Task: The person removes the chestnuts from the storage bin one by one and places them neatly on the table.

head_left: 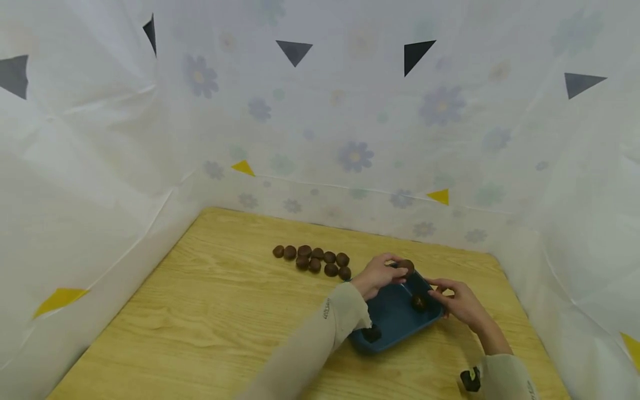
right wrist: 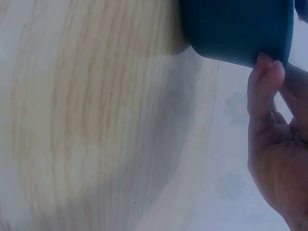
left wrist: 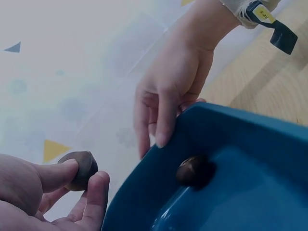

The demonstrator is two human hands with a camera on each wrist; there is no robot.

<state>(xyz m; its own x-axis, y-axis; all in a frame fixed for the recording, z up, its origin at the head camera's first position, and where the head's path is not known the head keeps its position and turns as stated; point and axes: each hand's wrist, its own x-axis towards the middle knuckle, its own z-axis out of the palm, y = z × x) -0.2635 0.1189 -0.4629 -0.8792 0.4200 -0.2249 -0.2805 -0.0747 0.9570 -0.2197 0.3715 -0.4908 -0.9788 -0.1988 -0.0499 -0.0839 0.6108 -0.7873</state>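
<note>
My left hand (head_left: 382, 275) pinches a brown chestnut (left wrist: 83, 169) between thumb and fingers. It holds the nut over the far rim of a deep blue tray (head_left: 395, 328). With thumb and fingertips, my right hand (head_left: 457, 303) grips the tray's right rim, as the right wrist view also shows at the tray wall (right wrist: 236, 29). Inside the tray, close to that right wall, lies another chestnut (head_left: 419, 303). My left forearm covers part of the tray's left side.
Several chestnuts (head_left: 315, 265) lie in two rough rows on the wooden table (head_left: 210, 311), left of the tray. White flowered sheeting (head_left: 320, 139) walls the table at the back and both sides, with grey, black and yellow triangles on it.
</note>
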